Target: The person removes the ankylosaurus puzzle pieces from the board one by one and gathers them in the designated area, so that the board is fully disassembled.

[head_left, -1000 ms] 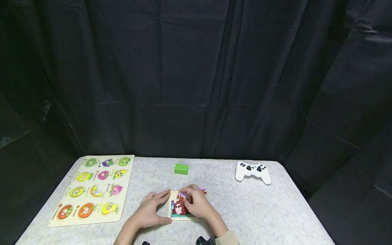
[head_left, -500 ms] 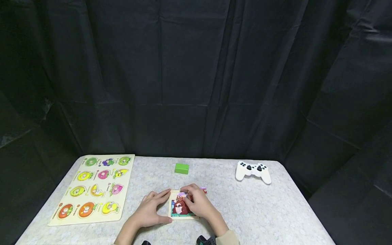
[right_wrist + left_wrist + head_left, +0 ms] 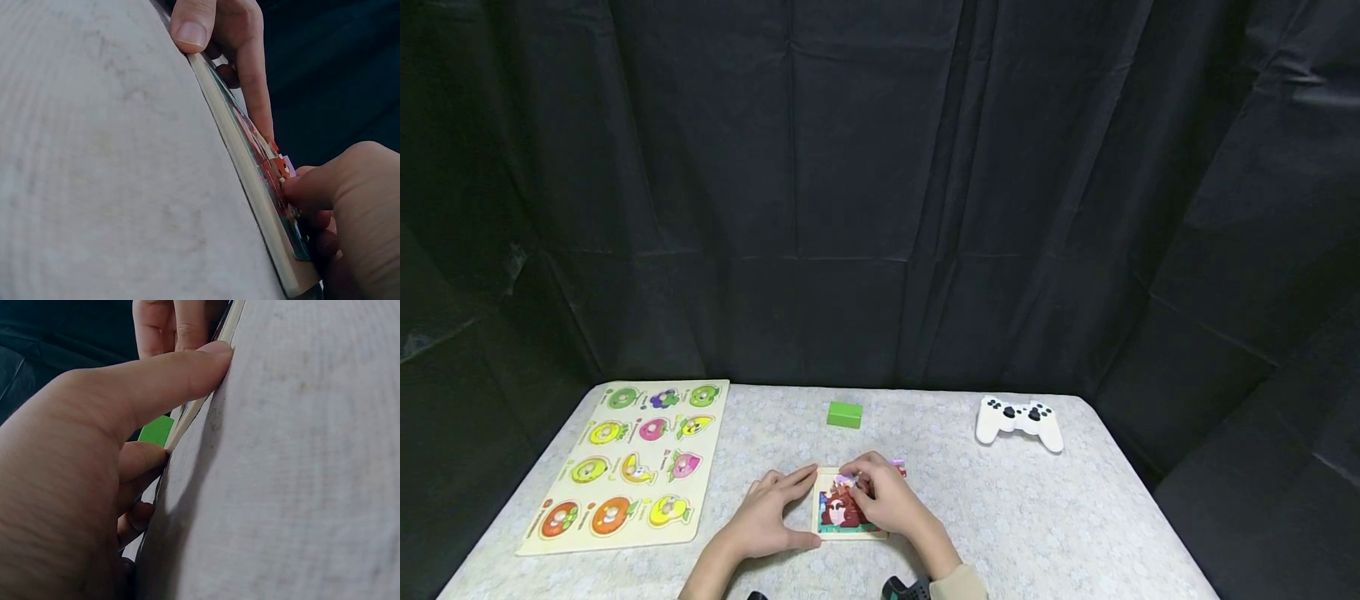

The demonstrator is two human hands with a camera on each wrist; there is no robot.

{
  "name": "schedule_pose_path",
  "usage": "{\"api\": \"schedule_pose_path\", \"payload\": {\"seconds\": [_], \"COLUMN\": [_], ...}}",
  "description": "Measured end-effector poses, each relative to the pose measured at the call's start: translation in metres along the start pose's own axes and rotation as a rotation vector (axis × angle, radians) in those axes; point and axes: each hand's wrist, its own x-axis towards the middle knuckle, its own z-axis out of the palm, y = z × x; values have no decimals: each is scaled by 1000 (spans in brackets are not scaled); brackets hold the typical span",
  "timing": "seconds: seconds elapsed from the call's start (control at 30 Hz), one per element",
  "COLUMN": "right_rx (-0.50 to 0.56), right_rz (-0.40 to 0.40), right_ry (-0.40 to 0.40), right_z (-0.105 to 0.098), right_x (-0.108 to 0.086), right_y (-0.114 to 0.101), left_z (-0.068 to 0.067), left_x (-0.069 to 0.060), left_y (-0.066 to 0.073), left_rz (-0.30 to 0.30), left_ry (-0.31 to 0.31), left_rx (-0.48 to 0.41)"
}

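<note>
Nearest the person, with the wooden frame [image 3: 853, 536] serving as dial centre and 12 pointing away, a black wrist device [image 3: 906, 590] is showing at 5 o'clock and a beige sleeve [image 3: 958, 582] at 4. The frame itself is lying flat on the pale floral tablecloth [image 3: 1037, 517], holding a puzzle picture [image 3: 838, 512] of a red-haired figure.

At 9 o'clock, the left hand [image 3: 767, 518] is lying with thumb and index finger spread well apart, the thumb touching the frame's corner at 7 and the index finger the corner at 11. At 3 o'clock, the right hand [image 3: 887, 502] is reaching over the frame's edge, its thumb and fingertips pinching a puzzle piece [image 3: 280, 165] in orange and lilac. That piece is sitting toward the frame's 12 o'clock side, tilting up a little in the right wrist view; whether it is seating fully, I cannot tell.

Just beyond the right hand, at 2 o'clock, a loose piece [image 3: 898, 468] in lilac and red is partly hiding. Between 9 and 10, a fruit board [image 3: 625, 454] is displaying three columns of four fruits. Farther out, a white game controller [image 3: 1019, 425] is resting at 2, and a green block [image 3: 845, 414] is lying at 12. Behind everything, a black curtain [image 3: 865, 208] is hanging.
</note>
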Motion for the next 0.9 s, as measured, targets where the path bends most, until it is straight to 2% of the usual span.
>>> {"api": "schedule_pose_path", "payload": {"seconds": [0.73,0.9], "right_rx": [-81,-70], "right_rz": [-21,-28], "right_ry": [-17,-11], "right_z": [-2,-5], "right_x": [1,1], "right_y": [0,-2], "left_z": [0,-1], "left_x": [-1,0], "left_y": [0,0], "left_rz": [-2,-8], "left_ry": [-1,-5], "left_rx": [-11,-18]}}
